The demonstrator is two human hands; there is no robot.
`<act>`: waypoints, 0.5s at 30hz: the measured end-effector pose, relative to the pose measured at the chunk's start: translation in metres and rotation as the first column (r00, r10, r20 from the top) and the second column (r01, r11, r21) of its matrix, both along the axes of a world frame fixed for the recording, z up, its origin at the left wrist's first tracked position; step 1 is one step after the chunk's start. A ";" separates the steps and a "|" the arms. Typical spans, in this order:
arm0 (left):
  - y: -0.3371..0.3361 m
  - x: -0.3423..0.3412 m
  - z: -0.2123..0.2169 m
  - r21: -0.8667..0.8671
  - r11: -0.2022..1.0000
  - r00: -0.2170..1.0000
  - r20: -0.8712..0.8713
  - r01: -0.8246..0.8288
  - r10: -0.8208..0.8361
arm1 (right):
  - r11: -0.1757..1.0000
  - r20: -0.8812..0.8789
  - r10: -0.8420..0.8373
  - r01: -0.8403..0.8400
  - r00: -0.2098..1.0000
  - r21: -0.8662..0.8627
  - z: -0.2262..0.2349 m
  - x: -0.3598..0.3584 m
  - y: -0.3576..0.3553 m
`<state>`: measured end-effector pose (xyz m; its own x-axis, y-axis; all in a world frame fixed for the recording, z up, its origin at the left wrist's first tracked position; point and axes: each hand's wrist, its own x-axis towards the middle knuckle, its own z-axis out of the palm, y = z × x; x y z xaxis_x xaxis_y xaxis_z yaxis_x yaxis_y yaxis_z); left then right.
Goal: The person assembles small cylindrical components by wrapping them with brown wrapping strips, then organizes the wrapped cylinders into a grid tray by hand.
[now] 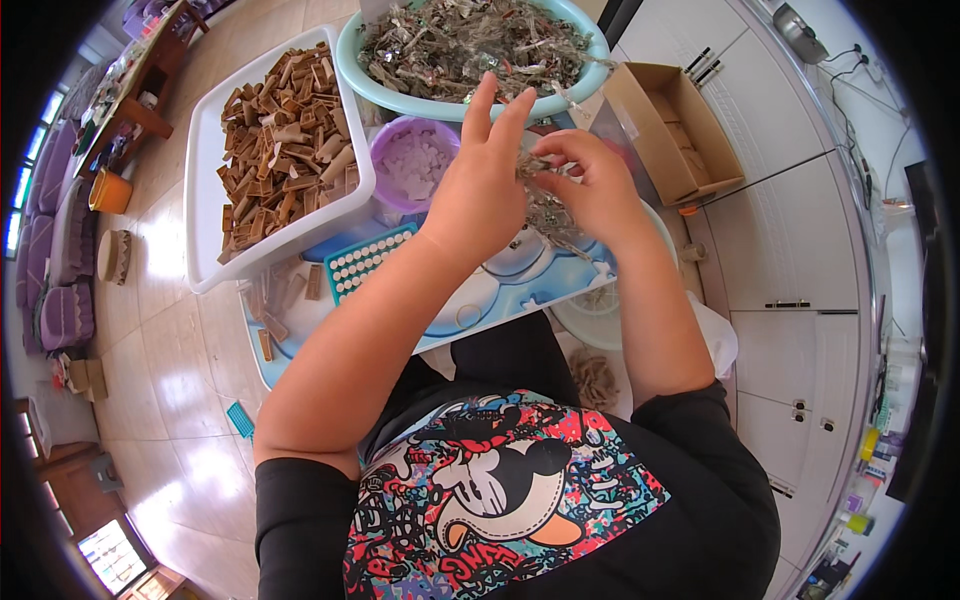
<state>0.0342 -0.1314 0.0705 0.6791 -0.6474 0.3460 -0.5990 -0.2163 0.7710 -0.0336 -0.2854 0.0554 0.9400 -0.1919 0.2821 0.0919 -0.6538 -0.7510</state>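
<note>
My left hand [487, 185] has two fingers stretched upward; its thumb and other fingers are hidden behind it, against a small tangle of grey, shiny strands [528, 166]. My right hand [592, 185] pinches the same tangle between thumb and fingers. Below it, more grey strands [552, 222] lie on the blue patterned table [450, 322]. Just beyond my hands stands a pale blue basin [400, 97] heaped with similar strands. Left of my left hand is a purple bowl [385, 190] of small whitish pieces.
A white tub [200, 215] full of brown pieces stands at the left. Near my left forearm lies a teal tray [372, 262] of round white pieces. An open cardboard box [700, 165] stands at the right, beside white cabinets [790, 240]. A pale green basin [590, 328] sits below the table edge.
</note>
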 end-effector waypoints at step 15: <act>0.007 0.001 -0.016 -0.081 0.982 0.984 -0.070 -0.171 0.165 | 0.811 0.210 -0.065 -0.071 0.975 0.581 0.008 -0.005 -0.011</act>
